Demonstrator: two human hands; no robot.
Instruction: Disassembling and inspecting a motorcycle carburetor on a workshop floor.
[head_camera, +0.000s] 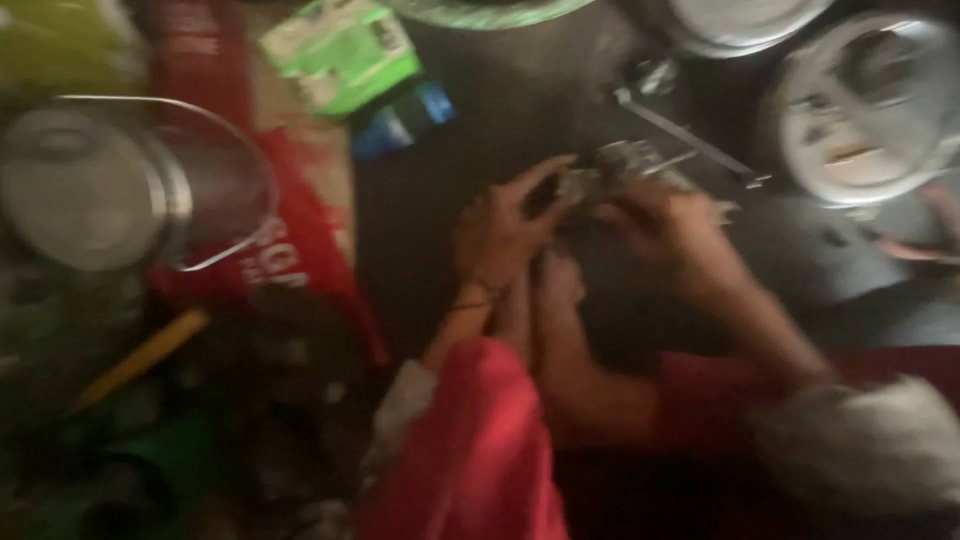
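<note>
Head view, blurred and dim: left hand (505, 235) and right hand (665, 225) meeting over a small metal part (625, 160) near the middle of the dark floor (420, 230), toward its far edge. Left fingers curled around the part's near end, thumb stretched forward along it; right fingers bent over its other end, seemingly closed on it, though blur hides the exact grip. Judged stiff and fairly light from its size and shine, probably smooth and a bit slippery, unlikely to break; best held by the thicker body, not the thin metal arm (690, 135) slanting from just beyond it toward the far right.

Containers: a steel pot (90, 185) with a wire handle near the left edge, lying on red cloth (300, 250); inside looks bare, but too blurred to be sure. A round whitish housing (865, 110) at the far right corner, dark fittings showing within. Another round pale rim (735, 25) at the far edge, contents cut off. A green box (340, 50) at the far edge, left of centre, closed as far as can be told, with a blue object (405, 120) just beside it. A yellow stick (140, 355) at the near left.
</note>
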